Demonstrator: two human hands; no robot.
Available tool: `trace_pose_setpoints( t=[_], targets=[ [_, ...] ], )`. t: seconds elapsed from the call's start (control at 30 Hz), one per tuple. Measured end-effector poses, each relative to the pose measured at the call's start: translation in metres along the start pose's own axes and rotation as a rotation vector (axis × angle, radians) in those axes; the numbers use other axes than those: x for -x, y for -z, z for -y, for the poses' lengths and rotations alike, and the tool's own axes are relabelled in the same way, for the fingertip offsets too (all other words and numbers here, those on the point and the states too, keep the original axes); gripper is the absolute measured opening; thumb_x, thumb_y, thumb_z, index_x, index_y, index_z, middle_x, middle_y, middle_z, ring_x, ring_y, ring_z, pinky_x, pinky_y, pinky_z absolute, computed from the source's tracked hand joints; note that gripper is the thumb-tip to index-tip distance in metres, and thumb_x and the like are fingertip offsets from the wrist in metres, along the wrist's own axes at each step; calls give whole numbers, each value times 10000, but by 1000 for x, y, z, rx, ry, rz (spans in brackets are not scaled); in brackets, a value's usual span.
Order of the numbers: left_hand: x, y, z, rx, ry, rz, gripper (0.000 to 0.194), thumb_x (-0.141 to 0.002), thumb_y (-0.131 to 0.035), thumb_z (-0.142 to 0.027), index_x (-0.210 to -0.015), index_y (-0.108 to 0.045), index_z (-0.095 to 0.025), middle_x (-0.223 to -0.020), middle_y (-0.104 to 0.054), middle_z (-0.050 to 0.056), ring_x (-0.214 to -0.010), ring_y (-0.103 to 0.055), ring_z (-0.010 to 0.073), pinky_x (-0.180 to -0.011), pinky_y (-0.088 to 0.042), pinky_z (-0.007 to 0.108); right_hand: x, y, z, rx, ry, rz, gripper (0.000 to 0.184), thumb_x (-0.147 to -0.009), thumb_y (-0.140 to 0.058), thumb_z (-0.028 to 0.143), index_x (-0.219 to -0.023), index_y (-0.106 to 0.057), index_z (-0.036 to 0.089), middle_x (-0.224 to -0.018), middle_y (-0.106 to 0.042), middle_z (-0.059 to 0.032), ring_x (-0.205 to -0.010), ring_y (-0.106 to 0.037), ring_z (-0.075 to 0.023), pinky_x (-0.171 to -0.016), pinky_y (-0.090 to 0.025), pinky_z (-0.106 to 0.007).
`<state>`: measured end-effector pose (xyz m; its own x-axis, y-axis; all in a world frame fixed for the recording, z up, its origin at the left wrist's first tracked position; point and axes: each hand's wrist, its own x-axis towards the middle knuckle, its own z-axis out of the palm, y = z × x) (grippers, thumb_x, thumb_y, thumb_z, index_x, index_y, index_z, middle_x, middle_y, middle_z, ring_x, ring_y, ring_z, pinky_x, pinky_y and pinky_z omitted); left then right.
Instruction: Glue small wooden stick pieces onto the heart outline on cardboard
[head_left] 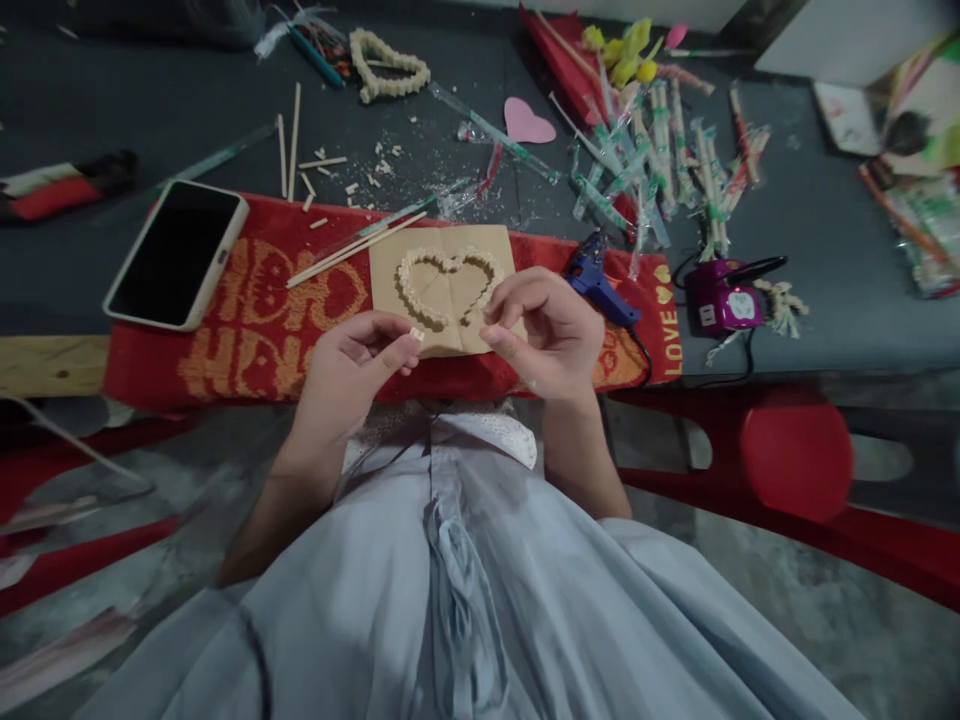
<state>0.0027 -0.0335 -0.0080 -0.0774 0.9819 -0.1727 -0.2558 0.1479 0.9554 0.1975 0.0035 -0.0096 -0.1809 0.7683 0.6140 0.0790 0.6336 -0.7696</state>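
A heart outline [409, 290] built from short pale stick pieces lies on a creased brown cardboard sheet [386, 262]. Its lower tip, between my hands, is not joined. Thumb and forefinger of my left hand [352, 365] pinch a small pale stick piece [417, 335] just off the lower left of the cardboard. My right hand [551, 330] is closed in a pinch over the right side of the heart, covering part of it; what sits between its fingertips is too small to make out. A blue glue gun [598, 280] lies just beyond my right hand.
Under the cardboard spreads a red towel [285, 345] bearing a phone [176, 255] and thin sticks [352, 250]. Behind are stick scraps [352, 188], another stick heart [390, 85], a pink paper heart [529, 120] and wrapped sticks [660, 140]. A purple device [725, 300] stands right.
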Motion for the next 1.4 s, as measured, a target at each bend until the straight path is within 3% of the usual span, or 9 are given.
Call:
trace_pose_setpoints(
  t=[0.23,0.43,0.53,0.63,0.77,0.83,0.9,1.1,1.4],
  targets=[
    [-1,0,7,-71,-170,-37,281,-624,-901,-366,-789,-742,-202,-739,-700,-8,-602,-604,85,-599,-530,195,13,32,-2,119,-182,-167,253,-836,-744,410,-761,-617,204,-724,-634,20,-681,-619,-111,-621,-519,-268],
    [7,-1,2,-201,-268,-55,148,-730,-850,-303,-832,-753,-258,-812,-699,-13,-720,-637,94,-696,-535,201,28,77,-14,352,-266,-266,263,-899,-638,466,-814,-619,218,-716,-633,9,-641,-619,-130,-616,-528,-302],
    [6,-1,5,-127,-249,-46,177,-734,-848,-359,-831,-748,-251,-795,-697,-11,-667,-625,90,-668,-540,214,36,98,-19,537,-332,-259,261,-915,-590,482,-869,-647,231,-736,-670,-13,-645,-651,-155,-616,-535,-313],
    [4,-4,8,-53,-174,-58,236,-704,-861,-401,-797,-725,-232,-711,-676,-16,-583,-606,87,-580,-516,217,41,106,-18,804,-362,-127,218,-874,-646,425,-764,-650,238,-679,-668,-26,-601,-607,-166,-590,-484,-318],
    [5,-16,1,18,10,-49,280,-654,-878,-365,-741,-657,-217,-628,-632,-35,-507,-566,86,-501,-460,224,42,92,-12,967,-309,41,175,-842,-652,293,-686,-624,217,-652,-648,-26,-605,-579,-175,-593,-456,-317],
    [6,-23,-3,76,97,-21,281,-660,-864,-333,-737,-627,-204,-602,-610,-41,-477,-544,80,-460,-423,213,39,78,-8,887,-219,72,86,-842,-599,197,-863,-682,213,-816,-716,-56,-717,-636,-195,-654,-502,-324],
    [7,-30,-6,114,185,0,266,-678,-843,-302,-741,-609,-192,-591,-597,-45,-458,-523,70,-433,-391,196,34,60,-3,771,-129,83,171,-860,-586,184,-995,-685,215,-871,-720,-60,-755,-650,-194,-686,-535,-329],
    [11,-45,-5,236,322,88,358,-624,-892,-349,-760,-602,-188,-580,-580,-67,-433,-471,40,-408,-361,173,20,15,10,489,139,90,122,-920,-632,296,-1020,-669,239,-927,-691,-55,-787,-653,-164,-696,-580,-311],
    [14,-49,-2,218,360,138,413,-597,-895,-399,-796,-602,-186,-609,-553,-70,-411,-422,29,-358,-292,168,13,11,2,359,130,185,131,-956,-568,298,-1023,-658,231,-985,-638,-63,-940,-637,-184,-823,-554,-368]
  ],
)
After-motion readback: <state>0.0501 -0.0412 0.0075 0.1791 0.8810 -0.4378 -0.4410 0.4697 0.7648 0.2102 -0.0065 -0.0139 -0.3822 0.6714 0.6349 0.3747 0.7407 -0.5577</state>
